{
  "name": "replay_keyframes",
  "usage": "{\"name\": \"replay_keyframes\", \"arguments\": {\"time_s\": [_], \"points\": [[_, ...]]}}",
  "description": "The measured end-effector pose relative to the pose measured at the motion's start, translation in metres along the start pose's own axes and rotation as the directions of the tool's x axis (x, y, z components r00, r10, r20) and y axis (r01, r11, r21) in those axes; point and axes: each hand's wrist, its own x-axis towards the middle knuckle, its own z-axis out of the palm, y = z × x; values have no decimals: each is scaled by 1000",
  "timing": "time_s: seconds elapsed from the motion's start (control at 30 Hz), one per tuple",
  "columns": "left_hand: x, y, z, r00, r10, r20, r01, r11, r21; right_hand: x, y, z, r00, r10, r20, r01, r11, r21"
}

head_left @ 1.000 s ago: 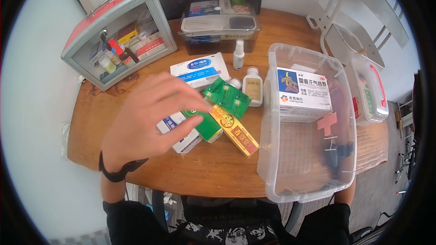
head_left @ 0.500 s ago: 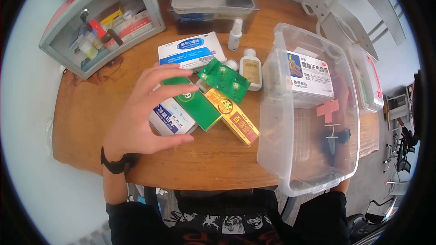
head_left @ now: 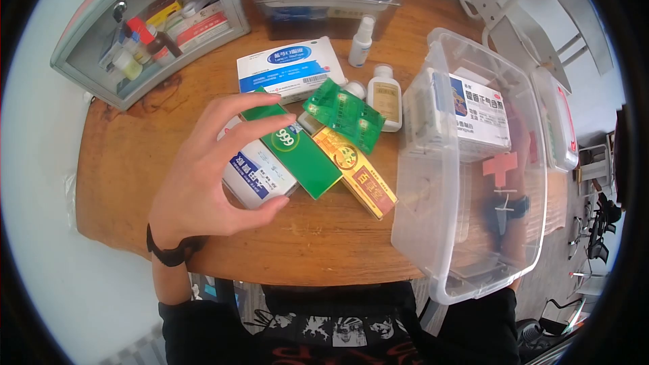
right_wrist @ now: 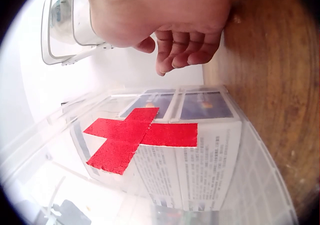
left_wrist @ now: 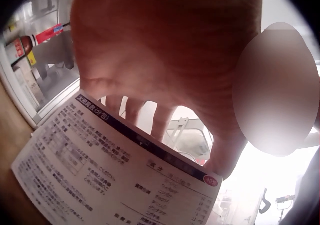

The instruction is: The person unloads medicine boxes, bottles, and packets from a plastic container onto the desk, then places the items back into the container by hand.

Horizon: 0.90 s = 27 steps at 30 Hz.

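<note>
"Left grip?"
"Open; I've got it arched around the white box and green box on the tabletop, probably for spanning width."
"Right grip?"
"Open, loosely curled near the clear tub, likely for steadying."

Red cross beneath curled hand
</note>
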Motion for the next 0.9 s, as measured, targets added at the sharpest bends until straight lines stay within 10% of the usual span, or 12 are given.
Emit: {"name": "replay_keyframes", "arguments": {"time_s": [0.3, 0.43, 0.9], "points": [[0, 0, -10, 987, -113, -119, 129, 982, 138, -30, -22, -41, 997, -49, -52, 47, 998, -29], [-2, -10, -18, 965, -175, -197, 214, 957, 197, -145, 6, -43, 996, -70, -50, 69, 997, -28], [4, -16, -25, 952, -253, -172, 281, 945, 166, -131, 7, -92, 998, 30, -52, -21, 986, 168]]}}
